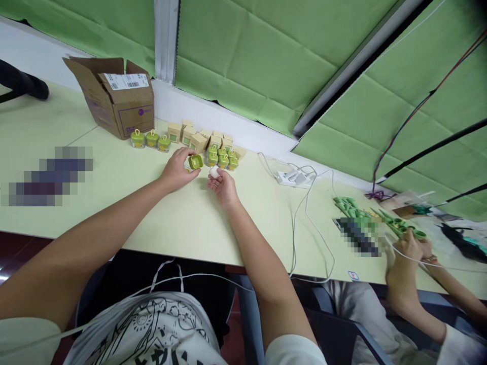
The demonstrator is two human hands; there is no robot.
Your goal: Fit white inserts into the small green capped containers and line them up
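My left hand (178,171) is closed around a small green square-rimmed container (196,161), its hollow side turned toward me. Between the curled fingers of my right hand (224,188) is a small white piece (213,172), whose kind I cannot make out. The two hands are close together but apart, above the table. Just beyond them stands a cluster of small clear jars with green looped lids (222,160). Three similar green-lidded jars (152,138) stand in a row to the left. Small tan boxes (197,142) with green-and-white fronts sit behind.
An opened cardboard carton (133,114) stands at the back left. White cables and a power strip (294,178) lie to the right. Farther right, a co-worker's hands (411,248) handle green parts (350,208). Green blinds (247,56) hang behind the table (171,223).
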